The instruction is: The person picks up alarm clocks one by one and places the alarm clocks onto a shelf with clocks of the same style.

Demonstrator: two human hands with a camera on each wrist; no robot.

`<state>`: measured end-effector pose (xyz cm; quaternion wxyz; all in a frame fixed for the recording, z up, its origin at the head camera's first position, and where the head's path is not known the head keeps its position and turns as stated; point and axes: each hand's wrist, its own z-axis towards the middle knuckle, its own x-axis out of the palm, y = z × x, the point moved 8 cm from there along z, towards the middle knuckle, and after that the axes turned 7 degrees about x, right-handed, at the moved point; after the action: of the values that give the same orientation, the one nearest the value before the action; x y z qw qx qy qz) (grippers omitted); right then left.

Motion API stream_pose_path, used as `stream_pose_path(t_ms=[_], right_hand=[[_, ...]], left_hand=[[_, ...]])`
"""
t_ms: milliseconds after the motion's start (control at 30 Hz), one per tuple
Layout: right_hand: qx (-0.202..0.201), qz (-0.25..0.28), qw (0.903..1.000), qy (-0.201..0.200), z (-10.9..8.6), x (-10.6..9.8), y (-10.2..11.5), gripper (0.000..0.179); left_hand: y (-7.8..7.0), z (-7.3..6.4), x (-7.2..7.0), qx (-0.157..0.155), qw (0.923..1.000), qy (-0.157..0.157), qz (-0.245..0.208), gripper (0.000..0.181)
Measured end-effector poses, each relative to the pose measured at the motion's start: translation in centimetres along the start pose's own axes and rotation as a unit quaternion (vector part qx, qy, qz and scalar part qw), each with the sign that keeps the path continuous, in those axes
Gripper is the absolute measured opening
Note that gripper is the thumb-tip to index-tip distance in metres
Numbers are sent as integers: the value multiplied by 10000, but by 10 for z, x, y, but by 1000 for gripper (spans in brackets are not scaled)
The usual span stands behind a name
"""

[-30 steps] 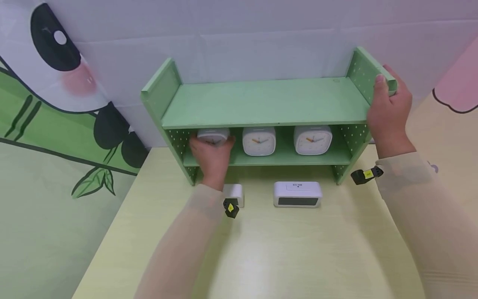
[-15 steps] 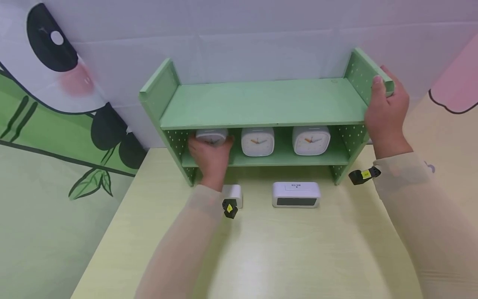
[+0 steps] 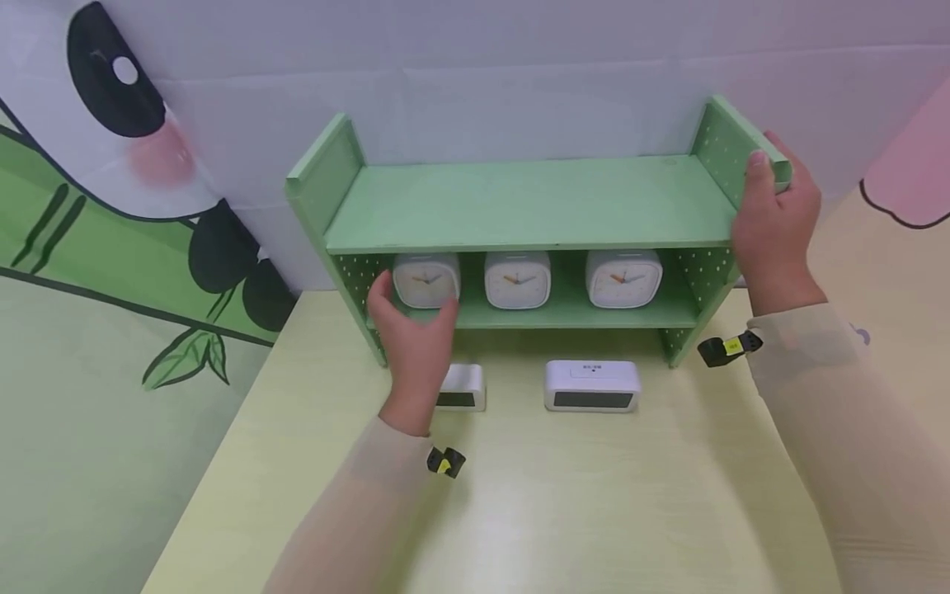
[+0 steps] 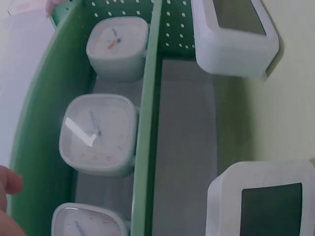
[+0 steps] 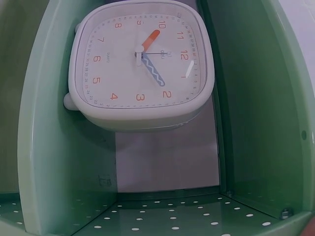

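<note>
A white alarm clock stands upright at the left of the lower board of a green two-tier shelf. My left hand is just in front of it, thumb and fingers spread apart with nothing held between them. Two matching clocks are in the same row, a middle clock and a right clock. The right clock's dial, with orange and blue hands, fills much of the right wrist view. With my right hand I grip the top of the shelf's right side panel, thumb on the inside.
Two white digital clocks with dark screens sit on the pale wooden table before the shelf: the left one is partly behind my left hand, the right one fully visible. Behind the shelf hangs a printed cloth.
My left hand has let go of the left clock and drawn back toward me, uncovering its dial. The clock now shows its face more upright. My right hand has stayed on the panel.
</note>
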<state>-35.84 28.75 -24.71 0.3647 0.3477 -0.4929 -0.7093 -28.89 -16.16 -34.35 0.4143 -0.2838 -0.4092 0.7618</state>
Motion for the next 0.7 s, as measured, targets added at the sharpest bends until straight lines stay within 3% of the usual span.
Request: stream_pose_path(t_ms=[133, 233, 367, 533, 700], right_hand=[[-20, 38, 10000, -6, 0, -1, 0, 49], [-53, 69, 10000, 11, 0, -2, 0, 49], [-13, 98, 9999, 16, 2, -1, -2, 48], [-31, 187, 9998, 44, 7, 3, 1, 48], [-25, 188, 9998, 54, 10, 6, 1, 49]], left_hand=[[-13, -18, -10, 486, 9984, 114, -262, 68], [-16, -31, -18, 561, 9975, 294, -322, 60], [-11, -42, -30, 373, 9975, 525, -276, 55], [8, -37, -45, 93, 9968, 702, -358, 46], [29, -27, -53, -347, 9888, 1449, 18, 44]])
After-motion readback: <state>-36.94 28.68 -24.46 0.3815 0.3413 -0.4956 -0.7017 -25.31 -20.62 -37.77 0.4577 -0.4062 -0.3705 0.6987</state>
